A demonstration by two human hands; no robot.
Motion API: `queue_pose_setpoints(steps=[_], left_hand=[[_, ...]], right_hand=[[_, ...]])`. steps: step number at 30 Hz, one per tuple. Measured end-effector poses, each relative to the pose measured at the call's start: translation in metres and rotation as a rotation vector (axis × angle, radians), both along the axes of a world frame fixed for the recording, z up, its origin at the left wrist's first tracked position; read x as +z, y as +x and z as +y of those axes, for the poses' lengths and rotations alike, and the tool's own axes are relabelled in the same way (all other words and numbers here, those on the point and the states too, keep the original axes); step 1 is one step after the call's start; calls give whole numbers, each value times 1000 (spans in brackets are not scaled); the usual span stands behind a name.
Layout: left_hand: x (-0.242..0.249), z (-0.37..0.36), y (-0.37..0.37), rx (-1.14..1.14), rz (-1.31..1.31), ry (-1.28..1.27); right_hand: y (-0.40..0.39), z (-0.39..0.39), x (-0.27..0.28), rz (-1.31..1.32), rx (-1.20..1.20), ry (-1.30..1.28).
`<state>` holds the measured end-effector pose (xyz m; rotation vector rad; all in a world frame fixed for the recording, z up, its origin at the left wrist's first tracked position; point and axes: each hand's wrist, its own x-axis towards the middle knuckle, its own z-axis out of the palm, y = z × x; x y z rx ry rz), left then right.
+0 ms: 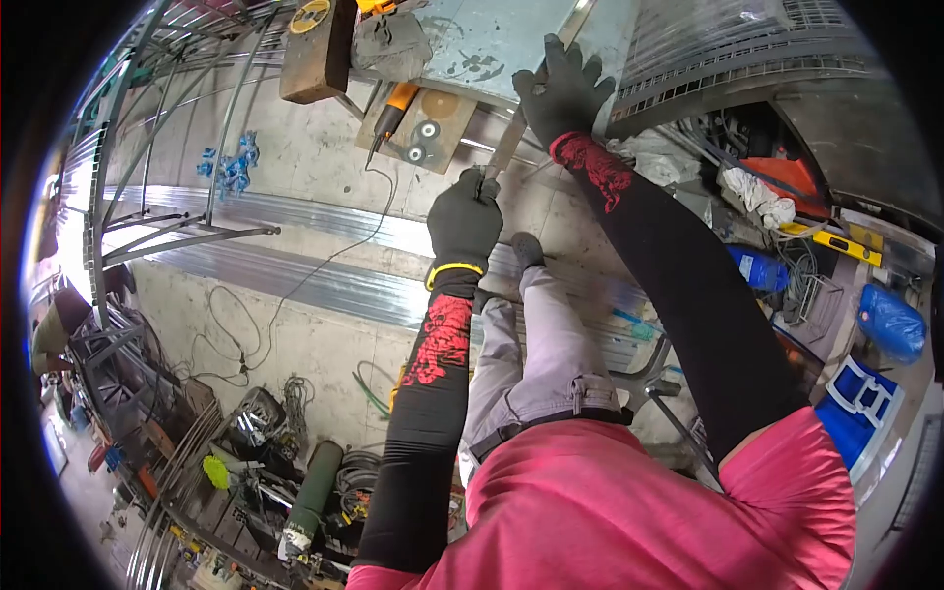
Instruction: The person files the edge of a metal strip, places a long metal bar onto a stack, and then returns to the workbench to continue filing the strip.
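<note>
A long flat metal bar [508,144] runs from the near edge of a pale blue-grey worktable up across its top. My left hand [465,218], in a dark glove, is closed round the bar's near end, off the table edge. Farther along, my right hand [565,96], also gloved, lies over the bar at the table edge with its fingers spread; its palm side is hidden. The worktable [472,44] has dark wet-looking marks on its surface.
An orange power tool [395,110] rests on a board below the table. Its cable crosses the floor. A metal frame [108,157] stands left, a green cylinder [317,492] lower left. Mesh panels [728,59] lie at upper right; a yellow level [841,244] lies right.
</note>
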<state>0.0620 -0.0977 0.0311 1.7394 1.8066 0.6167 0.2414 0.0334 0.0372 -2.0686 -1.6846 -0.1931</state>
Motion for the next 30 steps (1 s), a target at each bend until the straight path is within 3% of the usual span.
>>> queue_pose_setpoints(steps=[2,4,8,10,13,17,18,20,24,27,30], left_hand=[[13,-7,4,37,37,51],[16,-16,6,81,72,107],[13,-23,12,145,95,191],[6,-28,9,114,116,87],[-9,-47,4,102,-52,-25],[-14,-92,-1,161,-60,-149],[-20,-86,3,152,-65,-155],[-22,-58,8,141,-11,99],[-9,-27,12,71,30,-4],[-30,-85,3,179,-86,24],[-25,-89,4,213,-130,-33]], right_hand=[[8,-1,-15,-34,-9,34],[22,-2,-25,134,205,201],[29,1,-29,105,204,236],[21,2,-24,79,100,150],[2,-2,-17,-38,6,89],[1,0,-9,43,22,25],[0,1,-9,17,8,19],[-2,-2,-9,-4,-3,5],[-3,-1,-8,18,-4,31],[-6,-2,-3,42,-2,3],[-4,-8,3,74,-10,-57]])
